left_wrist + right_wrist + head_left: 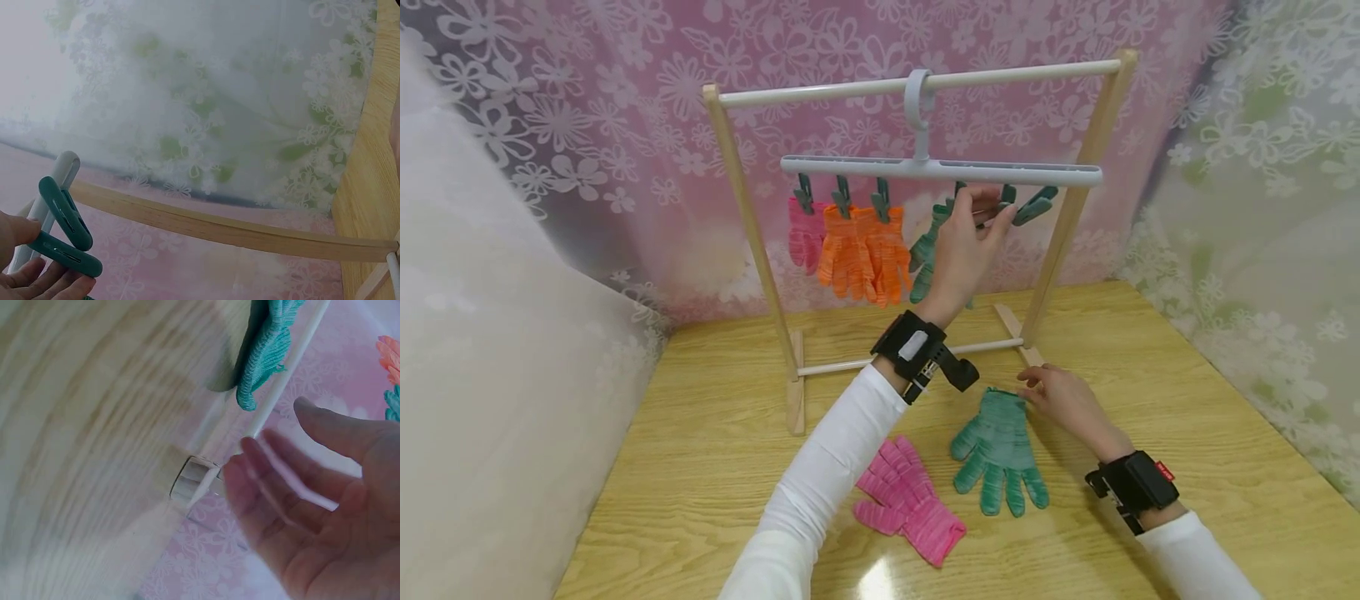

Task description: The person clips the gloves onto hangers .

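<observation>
My left hand (pixel 966 254) is raised to the hanger bar and pinches a dark green clothespin (pixel 70 255) between thumb and fingers. Beside it hangs the outermost clothespin (pixel 1036 207), tilted. Partly behind that hand a green glove (pixel 923 260) hangs. Low over the table, my right hand (pixel 1067 404) has loosely bent fingers and nothing in its grasp. It is close to the cuff of another green glove (pixel 1000 446) lying flat, and the right wrist view shows a gap between them. A pink glove (pixel 910 504) lies to the left of that one.
A white hanger (pixel 850 167) hooks over the top rod of a wooden rack (pixel 752 225). Clothespins on its left half hold a pink glove (pixel 805 237) and orange gloves (pixel 846 258). The rack's feet stand on the wooden table (pixel 700 467); floral cloth (pixel 625 125) covers the back.
</observation>
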The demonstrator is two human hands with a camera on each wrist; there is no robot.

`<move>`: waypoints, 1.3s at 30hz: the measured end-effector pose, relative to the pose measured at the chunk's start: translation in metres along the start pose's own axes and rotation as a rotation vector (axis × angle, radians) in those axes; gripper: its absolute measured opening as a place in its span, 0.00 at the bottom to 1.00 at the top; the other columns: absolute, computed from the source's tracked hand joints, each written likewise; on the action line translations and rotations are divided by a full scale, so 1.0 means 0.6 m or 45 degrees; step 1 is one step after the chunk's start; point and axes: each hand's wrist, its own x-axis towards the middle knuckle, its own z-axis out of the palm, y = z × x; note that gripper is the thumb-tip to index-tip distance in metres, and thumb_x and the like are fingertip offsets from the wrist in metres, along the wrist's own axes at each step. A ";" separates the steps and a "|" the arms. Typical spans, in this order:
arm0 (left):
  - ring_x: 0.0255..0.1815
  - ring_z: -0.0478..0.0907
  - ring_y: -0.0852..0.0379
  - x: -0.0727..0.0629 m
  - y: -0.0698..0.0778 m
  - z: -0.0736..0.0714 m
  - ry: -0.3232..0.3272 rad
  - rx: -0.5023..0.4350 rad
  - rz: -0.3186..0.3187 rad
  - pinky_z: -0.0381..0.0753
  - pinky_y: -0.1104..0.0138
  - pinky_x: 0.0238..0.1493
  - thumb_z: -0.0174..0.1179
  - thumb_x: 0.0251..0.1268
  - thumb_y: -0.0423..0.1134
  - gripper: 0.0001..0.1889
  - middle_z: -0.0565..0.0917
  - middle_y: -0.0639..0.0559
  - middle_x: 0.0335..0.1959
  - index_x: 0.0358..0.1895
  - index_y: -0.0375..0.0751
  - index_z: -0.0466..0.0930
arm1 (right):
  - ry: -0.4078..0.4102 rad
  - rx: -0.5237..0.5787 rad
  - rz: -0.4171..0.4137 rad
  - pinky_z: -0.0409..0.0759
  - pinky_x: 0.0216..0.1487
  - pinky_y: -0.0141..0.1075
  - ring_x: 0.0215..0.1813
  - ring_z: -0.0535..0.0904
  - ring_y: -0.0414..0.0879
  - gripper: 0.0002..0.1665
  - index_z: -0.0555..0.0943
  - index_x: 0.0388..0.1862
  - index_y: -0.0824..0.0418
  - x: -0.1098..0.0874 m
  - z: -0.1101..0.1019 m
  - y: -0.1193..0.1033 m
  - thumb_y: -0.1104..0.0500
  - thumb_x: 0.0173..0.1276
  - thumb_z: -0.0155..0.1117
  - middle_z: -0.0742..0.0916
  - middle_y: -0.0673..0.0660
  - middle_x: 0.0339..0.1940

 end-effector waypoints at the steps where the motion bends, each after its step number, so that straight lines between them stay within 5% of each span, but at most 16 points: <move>1: 0.61 0.80 0.50 0.001 0.000 -0.001 0.004 -0.002 -0.011 0.78 0.75 0.59 0.58 0.77 0.37 0.20 0.79 0.40 0.61 0.64 0.33 0.68 | -0.043 -0.005 0.044 0.81 0.31 0.44 0.32 0.83 0.52 0.17 0.85 0.50 0.70 0.002 -0.001 0.000 0.58 0.68 0.71 0.86 0.64 0.38; 6: 0.62 0.80 0.50 0.006 0.004 -0.002 -0.027 0.029 -0.038 0.78 0.74 0.60 0.58 0.77 0.38 0.21 0.79 0.39 0.62 0.67 0.32 0.70 | -0.316 -0.050 0.198 0.82 0.38 0.46 0.37 0.82 0.54 0.28 0.84 0.50 0.71 0.013 -0.001 -0.001 0.49 0.63 0.76 0.86 0.62 0.38; 9: 0.63 0.80 0.51 0.009 0.006 -0.002 -0.057 0.056 -0.049 0.77 0.77 0.59 0.57 0.78 0.38 0.21 0.79 0.40 0.63 0.68 0.34 0.72 | -0.367 -0.067 0.212 0.83 0.39 0.47 0.37 0.83 0.54 0.28 0.84 0.48 0.70 0.017 0.001 -0.003 0.50 0.59 0.79 0.86 0.62 0.38; 19: 0.61 0.79 0.52 0.010 0.010 -0.004 -0.061 0.056 -0.102 0.77 0.75 0.58 0.54 0.79 0.45 0.23 0.78 0.44 0.64 0.70 0.39 0.73 | -0.271 0.097 0.116 0.77 0.34 0.41 0.33 0.78 0.49 0.18 0.77 0.38 0.65 0.018 0.011 -0.014 0.62 0.57 0.80 0.82 0.57 0.32; 28: 0.62 0.79 0.52 0.010 0.010 -0.004 -0.098 -0.032 -0.112 0.78 0.74 0.58 0.55 0.79 0.45 0.22 0.78 0.43 0.66 0.70 0.41 0.73 | -0.234 0.106 0.129 0.82 0.41 0.50 0.41 0.82 0.59 0.19 0.83 0.49 0.72 0.019 0.012 -0.010 0.62 0.64 0.73 0.86 0.65 0.38; 36: 0.61 0.79 0.56 0.009 0.012 -0.006 -0.104 -0.109 -0.173 0.78 0.74 0.56 0.56 0.78 0.46 0.23 0.79 0.45 0.64 0.69 0.39 0.73 | -0.074 0.203 0.162 0.83 0.38 0.49 0.41 0.85 0.61 0.21 0.83 0.54 0.73 0.029 0.001 -0.012 0.56 0.74 0.64 0.88 0.69 0.42; 39: 0.60 0.78 0.59 0.011 0.014 -0.008 -0.133 -0.135 -0.194 0.77 0.75 0.57 0.55 0.79 0.47 0.22 0.81 0.48 0.62 0.68 0.41 0.73 | -0.013 0.244 0.167 0.82 0.32 0.45 0.33 0.84 0.56 0.24 0.80 0.58 0.75 0.035 -0.008 -0.017 0.55 0.77 0.62 0.87 0.68 0.36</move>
